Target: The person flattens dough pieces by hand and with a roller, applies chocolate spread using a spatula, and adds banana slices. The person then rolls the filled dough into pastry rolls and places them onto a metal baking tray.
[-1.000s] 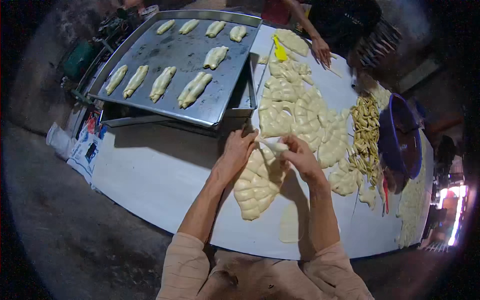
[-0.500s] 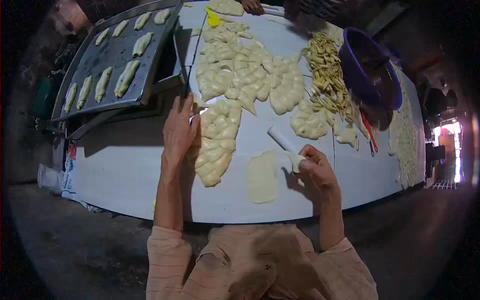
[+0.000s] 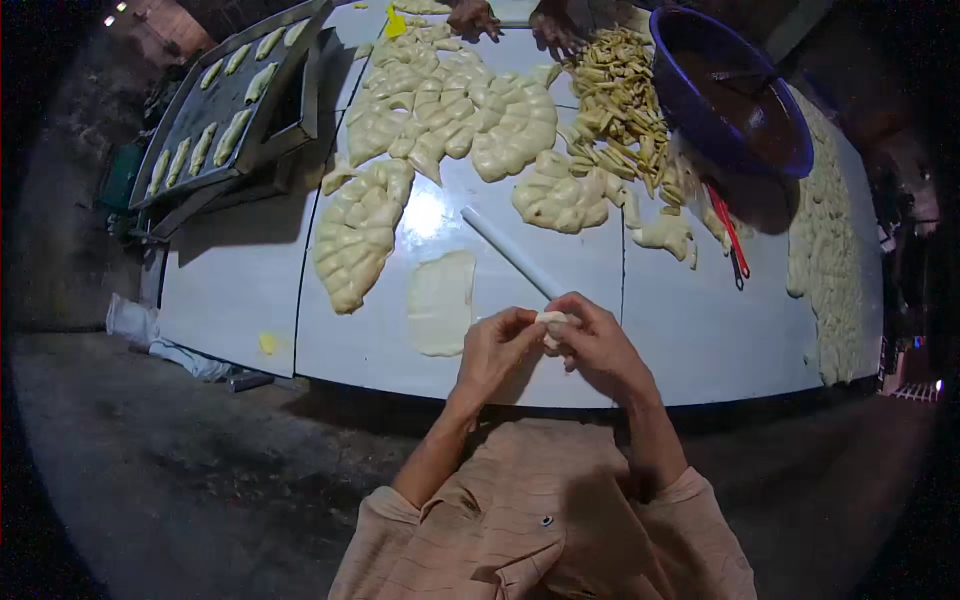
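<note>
Above the near edge of the table, my left hand (image 3: 494,352) and my right hand (image 3: 603,352) meet around a small lump of dough (image 3: 554,321). Fingers and thumbs of both hands pinch it, covering most of it. Just beyond them a pale rolling pin (image 3: 508,250) lies slantwise, its near end beside my right fingers. A flat, rolled-out sheet of dough (image 3: 440,304) rests on the table left of my hands. Farther left is a long mass of scored, puffy dough (image 3: 362,235); another dough piece (image 3: 563,193) sits beyond the pin.
A large scored dough mass (image 3: 450,112) spreads across the back. Cut pale strips (image 3: 620,105) are heaped beside a purple basin (image 3: 790,150) holding brown liquid. Red-handled tool (image 3: 727,228) lies right. A metal tray (image 3: 190,117) bears shaped dough. Another person's hands (image 3: 556,28) are at the far edge.
My left hand has left the scored dough and come right to join my right hand at the small dough lump. The view has shifted, and another person's second hand now shows at the far edge.
</note>
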Demonstrator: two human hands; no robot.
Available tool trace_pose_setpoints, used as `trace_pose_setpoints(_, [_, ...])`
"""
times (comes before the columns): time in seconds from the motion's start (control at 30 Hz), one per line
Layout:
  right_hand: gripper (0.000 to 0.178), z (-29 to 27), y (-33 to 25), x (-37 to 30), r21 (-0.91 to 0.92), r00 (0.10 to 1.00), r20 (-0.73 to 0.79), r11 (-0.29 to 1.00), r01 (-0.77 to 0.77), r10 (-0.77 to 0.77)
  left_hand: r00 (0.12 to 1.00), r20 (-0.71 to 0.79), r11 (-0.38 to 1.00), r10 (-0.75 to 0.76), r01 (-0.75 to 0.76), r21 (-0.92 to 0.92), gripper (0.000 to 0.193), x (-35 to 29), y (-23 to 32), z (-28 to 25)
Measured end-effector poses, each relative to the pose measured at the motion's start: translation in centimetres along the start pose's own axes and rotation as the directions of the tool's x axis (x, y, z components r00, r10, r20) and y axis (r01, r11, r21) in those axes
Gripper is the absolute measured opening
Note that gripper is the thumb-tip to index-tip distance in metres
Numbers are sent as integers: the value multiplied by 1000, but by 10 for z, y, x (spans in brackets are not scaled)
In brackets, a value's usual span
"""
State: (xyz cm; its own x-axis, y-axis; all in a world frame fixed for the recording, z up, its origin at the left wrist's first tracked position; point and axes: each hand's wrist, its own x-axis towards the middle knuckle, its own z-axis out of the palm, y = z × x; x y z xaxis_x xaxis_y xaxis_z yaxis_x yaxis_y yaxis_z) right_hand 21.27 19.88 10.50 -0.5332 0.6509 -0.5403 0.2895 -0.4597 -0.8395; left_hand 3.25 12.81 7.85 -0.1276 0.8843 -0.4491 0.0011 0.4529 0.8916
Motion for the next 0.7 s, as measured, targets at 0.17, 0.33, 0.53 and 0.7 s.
trace_pose_setpoints(0.17, [31, -6, 11, 1, -548, 949, -96, 812, 201, -299, 987, -119, 976, 107, -82, 202, 29, -7, 1, 7])
trace_pose_setpoints(0.33, [31, -3, 15, 5, -723, 893, -134, 659, 208, -429, 965, -146, 888, 216, -133, 439, 30, -2, 4, 6])
trace_pose_setpoints(0.53, [59, -11, 20, -3, -735, 837, -213, 648, 203, -504, 868, -55, 597, 493, -291, 748, 49, -16, 7, 15])
trace_pose_setpoints(0.7, [91, 1, 46, -3, -840, 810, 341, 232, 490, -476, 893, 242, 233, 380, -345, 909, 71, -33, -43, 37])
